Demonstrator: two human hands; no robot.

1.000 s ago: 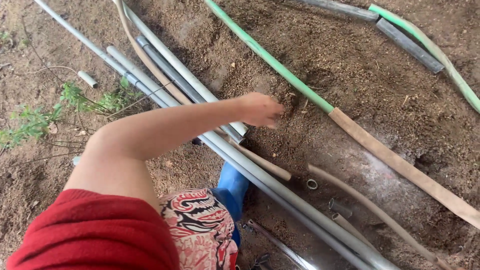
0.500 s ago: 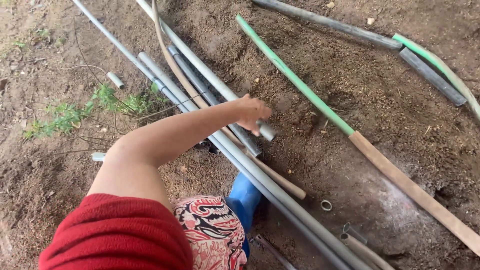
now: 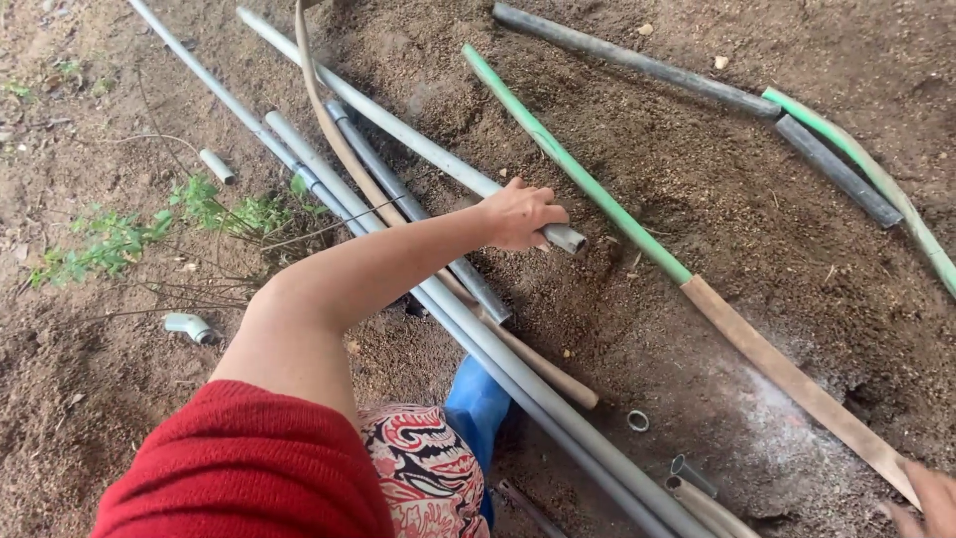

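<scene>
Grey pipe (image 3: 418, 149) end under left hand (image 3: 518, 214), fingers curled around it, green hose (image 3: 573, 164) just beside.

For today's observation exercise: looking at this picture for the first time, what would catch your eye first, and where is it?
First, the bare arm in a red sleeve reaching across the middle, its left hand closed on the end of a grey pipe that lies on the brown soil. Next, the bright green pipe slanting from top centre toward the right, joined to a brown length. At the bottom right corner, the right hand just shows.
</scene>
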